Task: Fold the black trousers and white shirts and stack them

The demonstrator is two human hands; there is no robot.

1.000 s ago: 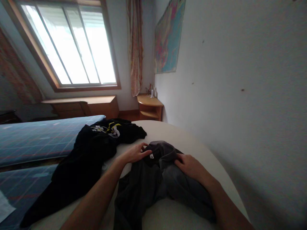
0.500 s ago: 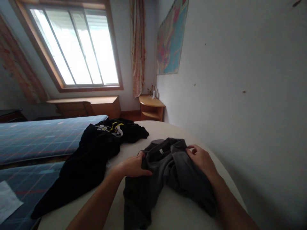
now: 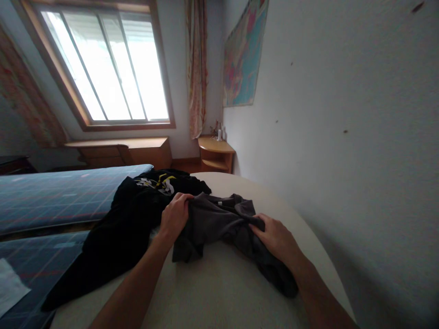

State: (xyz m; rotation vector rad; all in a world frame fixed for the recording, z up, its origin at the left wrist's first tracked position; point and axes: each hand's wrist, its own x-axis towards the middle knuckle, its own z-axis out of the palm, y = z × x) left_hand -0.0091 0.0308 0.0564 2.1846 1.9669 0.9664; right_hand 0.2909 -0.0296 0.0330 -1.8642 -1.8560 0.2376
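Note:
A dark grey long-sleeved garment (image 3: 219,224) with a small white neck label lies bunched on the cream round table (image 3: 219,292). My left hand (image 3: 175,217) pinches its left shoulder, fingers closed on the cloth. On the other side, my right hand (image 3: 274,235) grips the fabric near the collar, thumb underneath. One sleeve trails down past my right wrist toward the table's near side. A black garment (image 3: 133,214) with a white and yellow print is spread just left of my left hand.
Blue plaid mattresses (image 3: 68,196) adjoin the table on the left, with a white sheet (image 3: 10,285) on the lower one. The white wall (image 3: 343,183) runs close along the right. A wooden corner shelf (image 3: 216,145) and a desk (image 3: 144,146) stand beyond, under the window.
My left hand has moved up and left, drawing the grey garment's shoulder outward. The left sleeve has pulled up from the near side. My right hand has shifted slightly down and left.

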